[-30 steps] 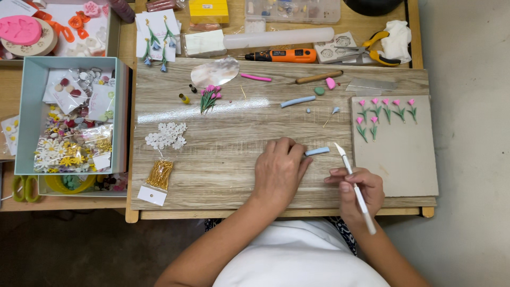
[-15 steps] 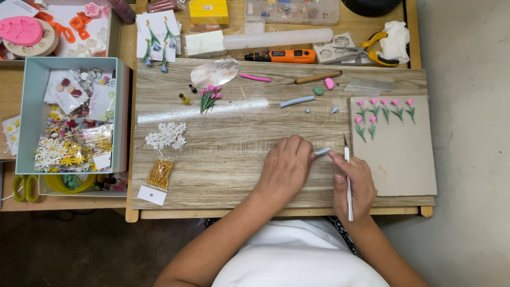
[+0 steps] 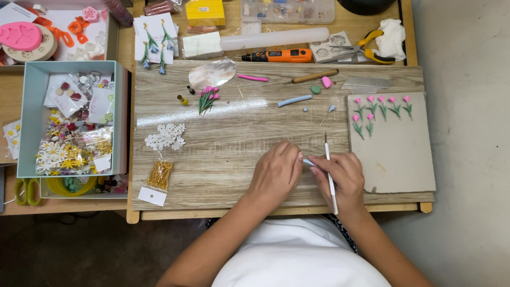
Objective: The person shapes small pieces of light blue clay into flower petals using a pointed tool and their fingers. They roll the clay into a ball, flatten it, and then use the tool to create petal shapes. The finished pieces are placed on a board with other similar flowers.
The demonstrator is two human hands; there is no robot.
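Both hands sit close together at the front of the wooden board (image 3: 223,159) on the desk. The left hand (image 3: 276,172) is curled, fingertips pinching a small blue clay piece (image 3: 308,162), most of it hidden. The right hand (image 3: 342,178) is closed around a thin white tool (image 3: 330,172), tip pointing away. I'd say go light: brace both wrists on the board and keep the clay pinned so the tool doesn't squash it. The tile (image 3: 396,154) with the pink flowers (image 3: 380,109) is just to the right.

Left of the wooden board (image 3: 239,149): teal box (image 3: 32,119) holding clear packets. On board's near-left corner: clear bag of gold pins (image 3: 159,175), white label (image 3: 151,196). Behind board: yellow box (image 3: 205,11).
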